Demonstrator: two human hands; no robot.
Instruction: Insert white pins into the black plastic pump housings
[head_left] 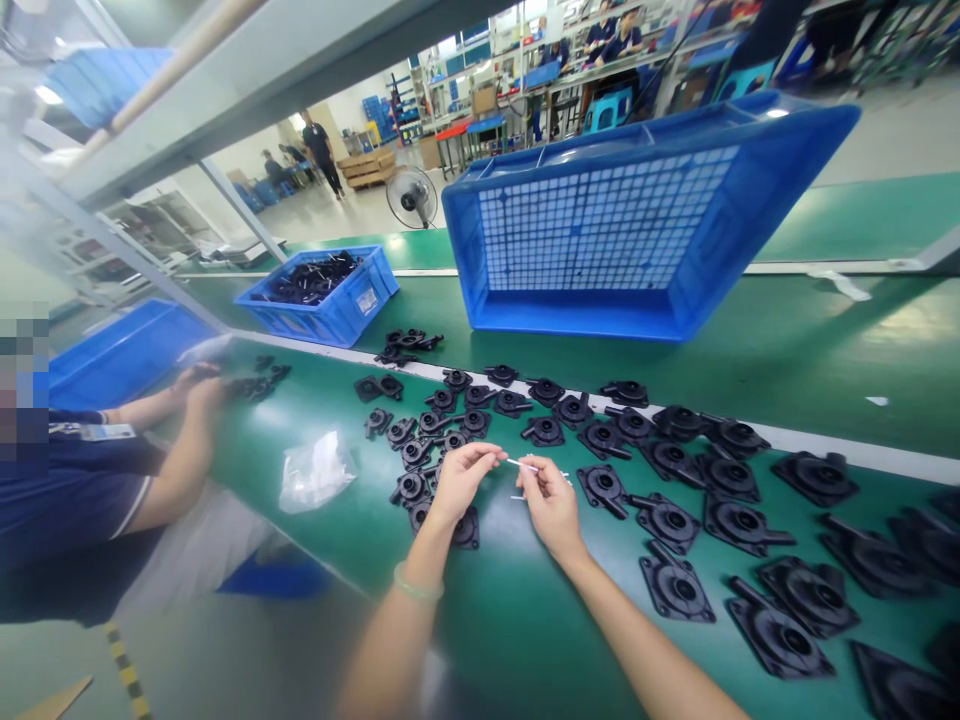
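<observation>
Over the green table, my left hand (466,480) is pinched at the left end of a thin silvery pin (523,465). My right hand (551,503) grips the pin's other end between thumb and fingers. A dark speck shows by my left fingertips, too small to name. More thin pins (517,497) lie on the table around and partly behind my right hand. Black pump-like housings (465,527) with round centres and side spouts lie close to my left wrist; others, such as one housing (602,487), lie to the right of my right hand.
A large blue crate (577,310) stands tilted beyond the housings. A smaller blue crate (360,310) holds dark parts. A clear plastic bag (319,472) lies left of my hands. At the left, a co-worker's hands (199,385) are near black parts. A metal beam (225,90) crosses overhead.
</observation>
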